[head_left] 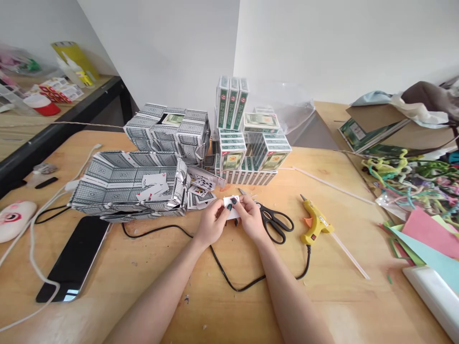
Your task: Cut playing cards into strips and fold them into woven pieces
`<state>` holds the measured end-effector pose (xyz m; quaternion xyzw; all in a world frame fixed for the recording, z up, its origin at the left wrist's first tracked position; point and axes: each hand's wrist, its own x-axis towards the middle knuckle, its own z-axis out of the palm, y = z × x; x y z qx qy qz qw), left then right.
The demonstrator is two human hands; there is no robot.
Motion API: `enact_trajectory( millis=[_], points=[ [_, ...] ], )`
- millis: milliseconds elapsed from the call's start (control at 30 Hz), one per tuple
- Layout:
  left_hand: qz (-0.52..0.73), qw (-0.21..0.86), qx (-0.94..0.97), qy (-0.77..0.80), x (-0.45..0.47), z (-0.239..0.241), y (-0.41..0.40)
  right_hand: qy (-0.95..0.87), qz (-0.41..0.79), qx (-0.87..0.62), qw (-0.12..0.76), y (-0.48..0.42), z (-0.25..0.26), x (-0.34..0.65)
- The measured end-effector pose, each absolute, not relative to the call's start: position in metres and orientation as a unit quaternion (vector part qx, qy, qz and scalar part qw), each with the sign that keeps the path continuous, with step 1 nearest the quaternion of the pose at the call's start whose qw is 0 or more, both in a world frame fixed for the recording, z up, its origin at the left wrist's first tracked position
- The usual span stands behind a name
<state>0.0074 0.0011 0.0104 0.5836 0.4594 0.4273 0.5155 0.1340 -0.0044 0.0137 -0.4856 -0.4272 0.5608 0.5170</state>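
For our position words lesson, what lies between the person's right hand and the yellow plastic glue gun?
In the head view, black-handled metal scissors lie between the right hand and the glue gun.

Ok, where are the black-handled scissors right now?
In the head view, the black-handled scissors lie on the table, their handles just right of the right hand and left of the yellow glue gun.

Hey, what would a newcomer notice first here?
Probably the stack of green-and-white boxes at centre back, and the open tray of joined playing cards to its left. In front of the stack, the left hand and right hand hold a small white card; a yellow glue gun lies to their right.
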Motion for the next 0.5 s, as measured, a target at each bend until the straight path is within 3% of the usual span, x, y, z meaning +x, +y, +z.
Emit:
enact_trajectory(
  millis=[200,500],
  points=[
    [0.405,0.571,0.562,0.441,0.0082,0.0088,0.0032,-0.401,0.588,-0.478,0.515,-0.0023,0.0078,0.1376],
    [0.383,0.581,0.574,0.432,0.0102,0.0071,0.0072,-0.41,0.534,-0.503,0.542,-0.003,0.0032,0.1311]
  ],
)
